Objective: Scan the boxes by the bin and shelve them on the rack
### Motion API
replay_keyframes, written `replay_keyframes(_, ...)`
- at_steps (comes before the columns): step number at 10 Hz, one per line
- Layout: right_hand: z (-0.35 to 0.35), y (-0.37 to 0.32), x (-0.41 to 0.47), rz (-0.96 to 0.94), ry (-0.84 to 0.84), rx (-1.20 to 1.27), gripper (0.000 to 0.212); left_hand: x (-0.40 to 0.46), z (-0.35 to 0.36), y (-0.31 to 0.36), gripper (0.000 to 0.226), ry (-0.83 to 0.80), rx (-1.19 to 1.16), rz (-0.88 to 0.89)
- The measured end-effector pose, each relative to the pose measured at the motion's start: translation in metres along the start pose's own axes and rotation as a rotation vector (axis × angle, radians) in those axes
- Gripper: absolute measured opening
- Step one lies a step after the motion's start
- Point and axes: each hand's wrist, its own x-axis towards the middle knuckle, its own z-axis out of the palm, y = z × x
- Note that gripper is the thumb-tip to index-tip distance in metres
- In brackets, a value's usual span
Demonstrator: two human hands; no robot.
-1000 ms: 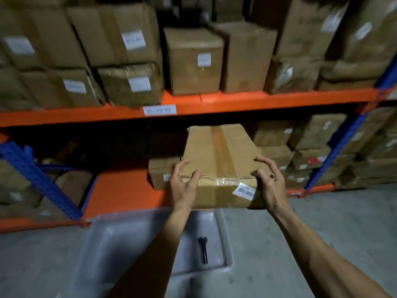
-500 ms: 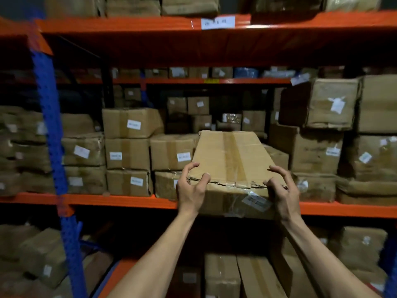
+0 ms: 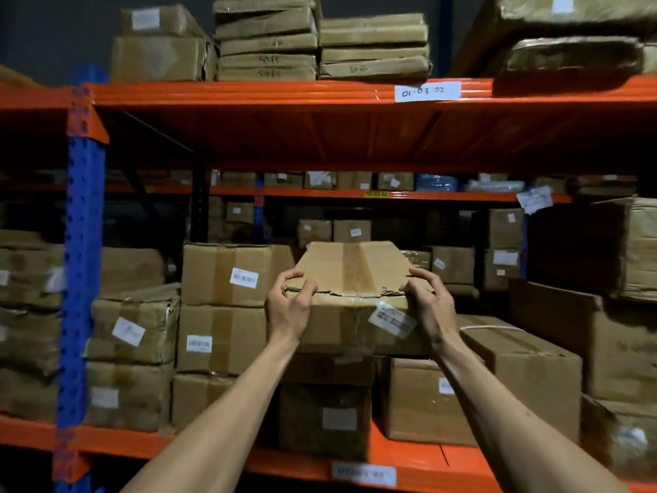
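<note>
I hold a taped brown cardboard box (image 3: 350, 275) up in front of the rack's middle shelf. It has a torn near edge and a white barcode label on its near face. My left hand (image 3: 288, 307) grips its near left corner, fingers curled over the top edge. My right hand (image 3: 428, 303) grips the near right corner the same way. The box hovers just above two stacked boxes (image 3: 327, 407) on the orange shelf beam (image 3: 419, 460). Whether it touches them is hidden.
Labelled cardboard boxes crowd the shelf on both sides: a stack (image 3: 227, 307) at left, a large box (image 3: 526, 364) at right. A blue upright (image 3: 83, 243) stands at the left. The orange upper shelf (image 3: 320, 97) carries flat bundles above.
I have lifted the box from near the floor bin up to the middle shelf level and my view has risen with it. Both hands keep the same grip.
</note>
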Motion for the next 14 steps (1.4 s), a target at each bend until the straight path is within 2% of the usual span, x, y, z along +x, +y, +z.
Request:
replay_keyframes(2,0.086,0.046,0.074,0.09,0.005,-0.102,0.036,0.095,-0.015,-0.059,0.035,0.029,0.022,-0.078)
replay_keyframes(3,0.107,0.064,0.098,0.119,0.037,-0.128,0.053,0.131,-0.01,-0.082,0.033,0.005,0.014,-0.082)
replay_keyframes(4,0.119,0.081,0.117,0.124,0.078,-0.176,0.06,0.154,0.004,-0.104,0.031,0.032,0.068,-0.026)
replay_keyframes(5,0.131,0.103,0.122,-0.097,0.202,-0.261,0.061,0.161,0.015,-0.13,0.042,0.075,0.265,0.244)
replay_keyframes(6,0.14,0.133,0.114,-0.597,0.285,-0.679,0.059,0.165,0.012,-0.161,0.061,0.057,0.658,0.715)
replay_keyframes(7,0.137,0.151,0.119,-0.77,0.265,-0.889,0.059,0.177,0.003,-0.182,0.067,-0.004,0.88,1.017)
replay_keyframes(9,0.139,0.157,0.131,-0.694,0.18,-0.892,0.053,0.187,0.005,-0.19,0.063,-0.068,1.027,0.996)
replay_keyframes(11,0.137,0.152,0.133,-0.567,0.105,-0.873,0.049,0.189,0.008,-0.191,0.066,-0.138,1.106,0.894)
replay_keyframes(13,0.13,0.143,0.115,-0.448,-0.007,-1.023,0.064,0.17,-0.005,-0.174,0.07,-0.234,1.17,0.759)
replay_keyframes(14,0.119,0.151,0.075,-0.324,-0.099,-1.11,0.071,0.143,-0.031,-0.175,0.073,-0.358,1.098,0.722)
